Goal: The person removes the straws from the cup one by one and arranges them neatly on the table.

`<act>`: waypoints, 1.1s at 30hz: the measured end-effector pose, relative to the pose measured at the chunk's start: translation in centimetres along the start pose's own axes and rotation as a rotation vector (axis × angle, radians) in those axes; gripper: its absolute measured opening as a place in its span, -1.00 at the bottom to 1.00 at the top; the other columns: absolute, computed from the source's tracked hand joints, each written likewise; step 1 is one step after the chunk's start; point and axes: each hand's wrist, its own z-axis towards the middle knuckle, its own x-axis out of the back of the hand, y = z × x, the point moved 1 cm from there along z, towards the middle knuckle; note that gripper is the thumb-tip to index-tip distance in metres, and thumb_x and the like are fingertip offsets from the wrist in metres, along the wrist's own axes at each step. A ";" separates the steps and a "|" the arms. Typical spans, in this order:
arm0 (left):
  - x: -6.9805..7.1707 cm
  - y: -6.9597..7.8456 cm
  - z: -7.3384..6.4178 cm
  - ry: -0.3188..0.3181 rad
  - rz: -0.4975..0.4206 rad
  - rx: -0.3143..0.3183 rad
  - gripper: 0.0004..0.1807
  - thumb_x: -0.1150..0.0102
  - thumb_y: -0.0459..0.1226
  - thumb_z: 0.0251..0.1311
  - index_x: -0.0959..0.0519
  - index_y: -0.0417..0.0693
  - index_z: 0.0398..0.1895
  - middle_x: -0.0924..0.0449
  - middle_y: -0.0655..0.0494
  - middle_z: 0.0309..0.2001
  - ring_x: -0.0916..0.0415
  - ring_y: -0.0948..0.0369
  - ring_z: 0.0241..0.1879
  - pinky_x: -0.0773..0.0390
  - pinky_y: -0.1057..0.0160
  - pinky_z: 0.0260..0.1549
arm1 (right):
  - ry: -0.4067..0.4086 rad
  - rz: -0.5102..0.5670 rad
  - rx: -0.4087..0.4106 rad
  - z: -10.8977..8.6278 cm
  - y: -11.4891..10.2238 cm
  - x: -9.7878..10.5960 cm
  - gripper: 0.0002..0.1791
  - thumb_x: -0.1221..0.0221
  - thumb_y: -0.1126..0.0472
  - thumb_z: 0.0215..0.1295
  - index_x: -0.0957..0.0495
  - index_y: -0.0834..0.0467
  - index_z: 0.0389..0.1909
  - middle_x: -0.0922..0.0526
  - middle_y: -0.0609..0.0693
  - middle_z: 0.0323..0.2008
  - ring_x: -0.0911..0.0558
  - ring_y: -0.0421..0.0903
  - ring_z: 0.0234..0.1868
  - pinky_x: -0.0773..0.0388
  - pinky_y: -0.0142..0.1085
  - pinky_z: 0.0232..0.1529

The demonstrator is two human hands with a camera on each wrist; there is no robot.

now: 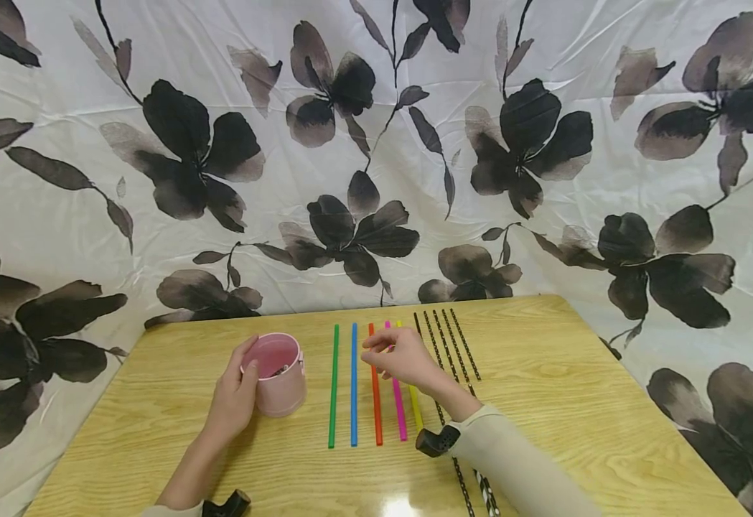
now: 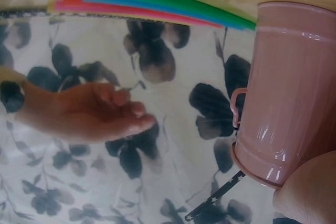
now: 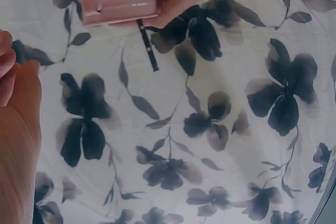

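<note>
Head view shows my left hand [image 1: 237, 395] wrapped around the near-left side of a pink cup [image 1: 279, 373], thumb up by its rim and fingers curled against its wall, so my left grip is closed on the cup. The cup stands upright on the wooden bench [image 1: 576, 402], left of the bench's middle and nearer the far edge than the near one, with something small and dark lying inside it that I cannot make out.

Just right of the cup lies a row of coloured straws, side by side and running from the far edge toward me: a green straw [image 1: 334, 388], a blue straw [image 1: 353, 388], an orange straw [image 1: 376, 409], a pink straw [image 1: 400, 413] and a yellow straw [image 1: 415, 409]. My right hand [image 1: 402, 359] hovers over the far ends of the orange, pink and yellow ones, fingers loosely bent and pointing left toward the cup; its grip holds nothing that I can see, and I cannot tell whether the fingertips touch a straw.

Right of the coloured row lie several black patterned straws [image 1: 456, 345], also parallel, reaching under my right forearm toward the near edge.

Left wrist view shows the cup's ribbed pink wall [image 2: 289, 87] close up, with a small handle on its side.

A white cloth with dark flowers [image 1: 376, 143] hangs behind the bench's far edge.
</note>
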 end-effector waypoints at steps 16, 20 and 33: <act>0.0 -0.2 -0.2 0.007 0.004 -0.006 -0.54 0.22 -0.22 0.31 -0.14 0.22 0.28 -0.29 -0.01 0.16 -0.25 0.01 0.11 -0.24 -0.10 0.02 | -0.051 -0.150 0.198 2.4 -3.0 -6.6 -0.79 -0.28 0.13 -0.01 -0.62 -0.01 -0.28 -0.58 -0.18 -0.35 -0.51 -0.22 -0.60 -0.48 -0.39 -0.60; 0.0 -0.2 -0.2 0.002 -0.001 -0.007 -0.54 0.22 -0.21 0.31 -0.14 0.16 0.28 -0.28 -0.01 0.17 -0.25 0.01 0.11 -0.25 -0.11 0.01 | -0.052 -0.115 0.206 2.5 -3.6 -7.6 -0.74 -0.30 0.15 -0.04 -0.62 0.04 -0.25 -0.57 -0.18 -0.34 -0.51 -0.25 -0.63 -0.49 -0.39 -0.62; 0.1 -0.4 -0.2 -0.002 0.009 -0.025 -0.55 0.24 -0.17 0.32 -0.15 0.14 0.28 -0.29 -0.03 0.16 -0.29 -0.01 0.07 -0.31 -0.12 -0.05 | -0.065 -0.090 0.277 2.7 -4.0 -9.6 -0.85 -0.28 0.14 -0.01 -0.65 -0.03 -0.34 -0.57 -0.30 -0.38 -0.52 -0.26 -0.60 -0.50 -0.42 -0.58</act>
